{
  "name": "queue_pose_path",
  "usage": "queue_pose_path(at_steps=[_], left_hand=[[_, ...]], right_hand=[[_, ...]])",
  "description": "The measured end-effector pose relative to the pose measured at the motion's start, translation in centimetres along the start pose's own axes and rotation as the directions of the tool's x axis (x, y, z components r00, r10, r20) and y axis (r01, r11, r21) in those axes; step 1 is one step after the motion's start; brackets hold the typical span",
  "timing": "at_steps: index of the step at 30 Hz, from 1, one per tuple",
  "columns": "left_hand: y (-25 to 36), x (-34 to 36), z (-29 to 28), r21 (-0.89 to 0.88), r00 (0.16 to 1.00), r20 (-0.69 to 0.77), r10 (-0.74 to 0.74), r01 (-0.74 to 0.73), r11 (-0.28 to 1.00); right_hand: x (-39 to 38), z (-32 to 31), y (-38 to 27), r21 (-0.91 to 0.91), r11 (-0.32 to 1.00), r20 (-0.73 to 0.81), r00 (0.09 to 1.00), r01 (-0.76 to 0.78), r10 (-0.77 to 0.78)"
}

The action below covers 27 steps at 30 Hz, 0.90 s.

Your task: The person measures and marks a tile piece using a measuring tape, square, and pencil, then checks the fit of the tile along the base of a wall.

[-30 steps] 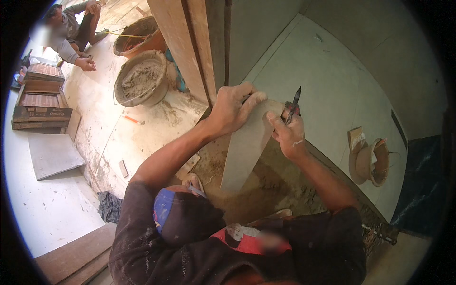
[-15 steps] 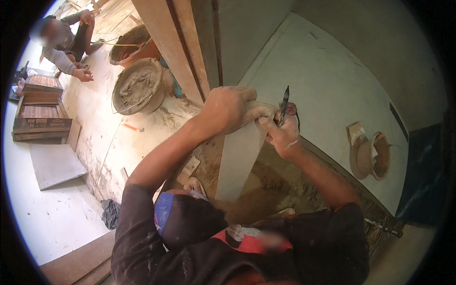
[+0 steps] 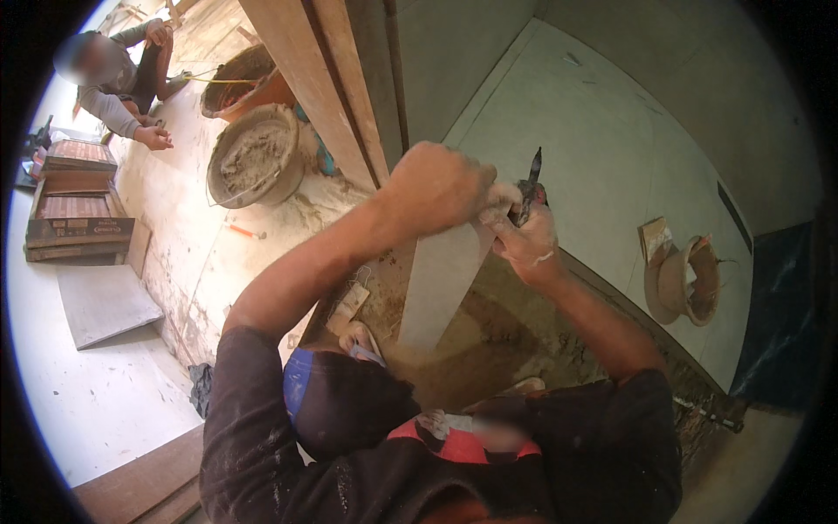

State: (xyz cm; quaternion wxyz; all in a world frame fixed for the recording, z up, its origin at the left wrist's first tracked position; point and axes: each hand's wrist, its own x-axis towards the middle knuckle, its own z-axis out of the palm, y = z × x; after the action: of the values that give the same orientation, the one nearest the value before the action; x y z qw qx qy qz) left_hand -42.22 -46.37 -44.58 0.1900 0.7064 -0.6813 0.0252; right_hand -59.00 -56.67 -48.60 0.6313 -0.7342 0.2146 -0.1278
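Quickly, left to right from my remote seat: pale slab (image 3: 105,301) at 9 o'clock, mortar bucket (image 3: 281,185) at 10, both well apart from the work. Left hand (image 3: 441,188) sits near 12, fingers curled at the top of the pale tapered piece (image 3: 441,293); its grip is partly hidden and I can't tell whether it pinches the edge. That piece is near dial centre, narrow end down, over the gritty ground (image 3: 497,341) at 5. My worry: with the hands only at its upper end, a slip would drop it there, and uneven pressure might crack or chip it. Right hand (image 3: 528,243), between 2 and 3, has its grip closed on a dark pointed tool (image 3: 531,179), tip up toward 2. Fingers of both hands crowd together, so a skid could nip or jab the left ones. Clay-coloured pot (image 3: 665,288) at 3, probably out of harm's way.
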Motion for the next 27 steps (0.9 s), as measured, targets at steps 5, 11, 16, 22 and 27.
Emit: queue_pose_path(at_steps=[5,11,16,22,27], left_hand=[[-2.6,-0.5,2.1,-0.254,0.943,-0.289,-0.167,0.093,0.963],[-2.7,-3.5,4.4,-0.785,0.881,-0.175,-0.439,0.144,0.602],[0.8,-5.1,5.4,-0.956,0.897,0.046,-0.439,0.166,0.24],[1.1,-5.8,7.2,-0.932,0.874,0.108,-0.473,0.255,0.257],[1.0,-6.2,9.8,-0.937,0.808,0.055,-0.586,0.245,0.25]], right_hand=[[0.3,0.0,-0.3,0.145,0.988,-0.086,0.994,-0.054,0.067],[-0.2,-0.8,-1.0,0.173,0.978,-0.106,0.985,-0.114,0.134],[0.2,-0.8,-0.5,0.332,0.943,-0.163,0.984,-0.016,0.075],[0.4,-1.3,0.8,0.385,0.923,-0.171,0.98,-0.031,0.104],[0.5,-2.7,4.8,0.172,0.975,-0.076,0.985,-0.141,0.156]])
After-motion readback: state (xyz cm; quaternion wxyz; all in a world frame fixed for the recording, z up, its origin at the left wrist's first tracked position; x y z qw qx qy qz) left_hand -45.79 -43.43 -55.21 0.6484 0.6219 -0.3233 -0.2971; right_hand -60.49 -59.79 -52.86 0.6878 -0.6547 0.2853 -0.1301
